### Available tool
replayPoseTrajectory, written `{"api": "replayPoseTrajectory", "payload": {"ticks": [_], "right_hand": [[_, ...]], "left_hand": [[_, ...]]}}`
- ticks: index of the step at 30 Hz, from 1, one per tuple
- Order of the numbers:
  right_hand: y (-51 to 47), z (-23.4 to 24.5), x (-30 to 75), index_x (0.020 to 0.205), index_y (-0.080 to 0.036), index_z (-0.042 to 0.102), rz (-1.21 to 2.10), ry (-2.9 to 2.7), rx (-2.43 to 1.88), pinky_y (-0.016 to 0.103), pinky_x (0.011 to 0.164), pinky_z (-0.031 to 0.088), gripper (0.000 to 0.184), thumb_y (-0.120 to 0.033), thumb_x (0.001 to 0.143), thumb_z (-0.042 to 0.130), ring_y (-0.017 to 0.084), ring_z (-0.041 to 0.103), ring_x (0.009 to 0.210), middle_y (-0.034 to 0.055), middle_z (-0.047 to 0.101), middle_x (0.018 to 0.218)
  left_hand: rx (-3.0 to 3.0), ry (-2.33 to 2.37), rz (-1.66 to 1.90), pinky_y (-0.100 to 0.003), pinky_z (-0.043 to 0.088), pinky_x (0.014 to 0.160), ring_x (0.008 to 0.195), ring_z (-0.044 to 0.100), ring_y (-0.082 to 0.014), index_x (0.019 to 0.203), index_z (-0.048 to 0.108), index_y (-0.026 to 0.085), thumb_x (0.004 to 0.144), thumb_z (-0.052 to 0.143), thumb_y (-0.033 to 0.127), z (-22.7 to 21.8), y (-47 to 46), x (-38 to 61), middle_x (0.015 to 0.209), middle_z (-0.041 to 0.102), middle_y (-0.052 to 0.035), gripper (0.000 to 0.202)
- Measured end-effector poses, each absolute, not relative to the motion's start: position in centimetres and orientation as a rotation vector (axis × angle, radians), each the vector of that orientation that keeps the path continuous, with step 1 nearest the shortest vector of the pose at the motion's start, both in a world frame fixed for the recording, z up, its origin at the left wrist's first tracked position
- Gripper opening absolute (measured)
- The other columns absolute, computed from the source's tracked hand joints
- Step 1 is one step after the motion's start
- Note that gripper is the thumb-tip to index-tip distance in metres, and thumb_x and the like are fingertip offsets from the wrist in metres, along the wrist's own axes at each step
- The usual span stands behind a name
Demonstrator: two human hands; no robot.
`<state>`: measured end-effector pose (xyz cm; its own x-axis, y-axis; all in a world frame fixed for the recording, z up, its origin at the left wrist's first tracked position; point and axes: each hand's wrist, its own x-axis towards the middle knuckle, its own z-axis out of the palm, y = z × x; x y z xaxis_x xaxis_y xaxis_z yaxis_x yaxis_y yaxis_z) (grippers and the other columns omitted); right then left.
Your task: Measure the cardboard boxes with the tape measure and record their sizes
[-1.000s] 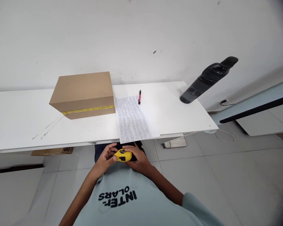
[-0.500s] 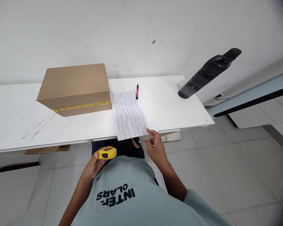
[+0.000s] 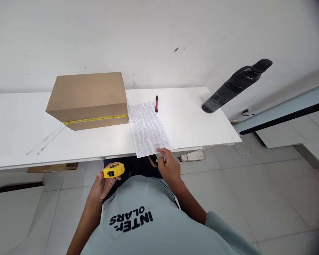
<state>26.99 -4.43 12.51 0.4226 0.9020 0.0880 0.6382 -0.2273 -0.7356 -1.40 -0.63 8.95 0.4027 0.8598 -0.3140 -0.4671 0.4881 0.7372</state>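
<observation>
My left hand (image 3: pixel 102 184) is wrapped round a yellow tape measure (image 3: pixel 113 170) and holds it in front of the table's near edge, above my lap. A sheet of paper (image 3: pixel 149 129) covered in dense handwriting lies on the table, with its near edge overhanging the front. Against that lower edge rests the stretched index finger of my right hand (image 3: pixel 170 168). The thumb is apart from it, and the other fingers are loosely bent and partly hidden. A red and black pen (image 3: pixel 156 104) lies just beyond the paper's upper right corner.
Left of the paper sits a closed cardboard box (image 3: pixel 89 92) with yellow tape along its front. A dark bottle (image 3: pixel 232 86) stands at the right end of the white table (image 3: pixel 191 124). Behind the table is a wall (image 3: pixel 149 42).
My right hand has slid left along the paper's near edge. My left hand, with the tape measure, has moved slightly left. The view has shifted a little.
</observation>
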Motion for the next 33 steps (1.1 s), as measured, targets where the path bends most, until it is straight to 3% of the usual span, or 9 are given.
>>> {"api": "replayPoseTrajectory", "payload": {"ticks": [4, 8, 18, 33], "right_hand": [[-4.5, 12.3, 26.4, 0.125, -0.021, 0.065, 0.385, -1.347, -1.946, 0.036, 0.068, 0.052, 0.036, -0.031, 0.096, 0.045, 0.021, 0.067, 0.065, 0.0078, 0.08, 0.098], [-4.3, 11.8, 26.0, 0.117, -0.022, 0.068, 0.411, -1.438, -1.968, 0.036, 0.068, 0.052, 0.034, -0.025, 0.095, 0.043, 0.022, 0.068, 0.064, 0.0064, 0.08, 0.092], [-4.2, 11.6, 26.1, 0.116, -0.021, 0.066, 0.459, -1.424, -1.961, 0.035, 0.067, 0.052, 0.032, -0.029, 0.096, 0.041, 0.02, 0.069, 0.062, 0.0063, 0.081, 0.104], [-4.3, 11.3, 26.4, 0.116, -0.021, 0.065, 0.53, -1.353, -1.876, 0.038, 0.076, 0.059, 0.032, -0.025, 0.094, 0.042, 0.024, 0.078, 0.088, 0.0088, 0.081, 0.113]], "left_hand": [[0.601, 0.754, 0.92, -0.031, 0.059, 0.07, 0.077, 0.063, -0.019, 0.113, 0.074, 0.014, 0.061, 0.084, 0.075, 8.7, -0.9, -1.5, 0.104, 0.07, -0.0115, 0.081], [0.582, 0.727, 0.897, -0.032, 0.058, 0.072, 0.076, 0.064, -0.0187, 0.115, 0.073, 0.013, 0.064, 0.082, 0.075, 8.1, -1.1, -1.9, 0.102, 0.072, -0.0113, 0.081], [0.537, 0.678, 0.934, -0.033, 0.059, 0.072, 0.075, 0.065, -0.0185, 0.115, 0.074, 0.013, 0.067, 0.082, 0.072, 7.7, -1.1, -1.8, 0.101, 0.073, -0.0117, 0.076], [0.53, 0.694, 0.931, -0.032, 0.058, 0.07, 0.072, 0.064, -0.0173, 0.108, 0.076, 0.012, 0.068, 0.083, 0.071, 7.8, -1.0, -1.7, 0.101, 0.073, -0.0119, 0.072]]}}
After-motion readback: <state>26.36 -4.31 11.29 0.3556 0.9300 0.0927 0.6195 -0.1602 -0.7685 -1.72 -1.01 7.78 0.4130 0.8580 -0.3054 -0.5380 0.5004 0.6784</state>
